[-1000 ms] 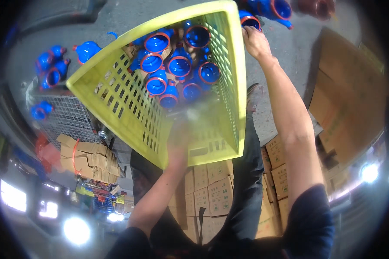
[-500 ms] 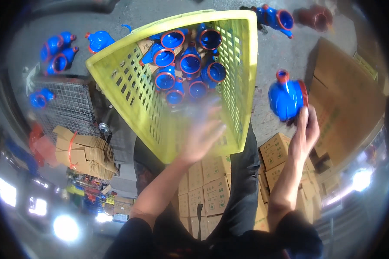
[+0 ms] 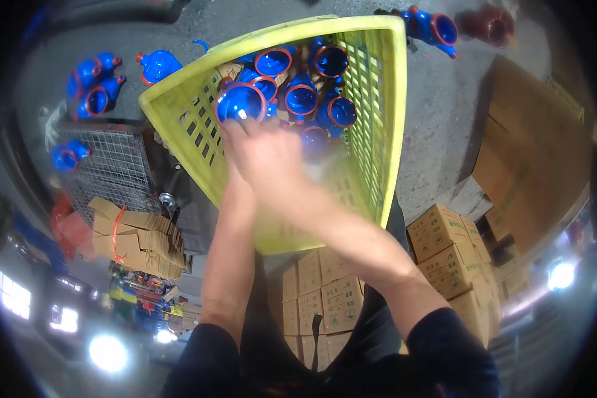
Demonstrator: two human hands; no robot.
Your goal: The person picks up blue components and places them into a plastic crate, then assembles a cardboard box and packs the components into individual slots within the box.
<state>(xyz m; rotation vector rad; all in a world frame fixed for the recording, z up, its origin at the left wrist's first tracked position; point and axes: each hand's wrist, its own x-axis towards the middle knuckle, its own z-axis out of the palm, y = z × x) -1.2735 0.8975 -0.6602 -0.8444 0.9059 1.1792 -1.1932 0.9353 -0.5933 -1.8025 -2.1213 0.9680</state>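
A grey concrete floor [image 3: 438, 126] carries everything here. A yellow plastic crate [image 3: 378, 132] sits in the middle, filled with blue pots with orange rims [image 3: 302, 99]. More blue pots [image 3: 93, 89] stand on the floor to the left, beside a wire mesh rack [image 3: 116, 166]. Another blue pot [image 3: 434, 26] lies at the top right. Brown cardboard boxes [image 3: 444, 245] are stacked at the lower right.

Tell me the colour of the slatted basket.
Yellow-green basket, clearest in the head view.

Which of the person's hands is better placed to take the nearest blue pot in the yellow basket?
Probably the left hand: it reaches straight to the blue pot in the yellow basket; the right hand crosses over, blurred.
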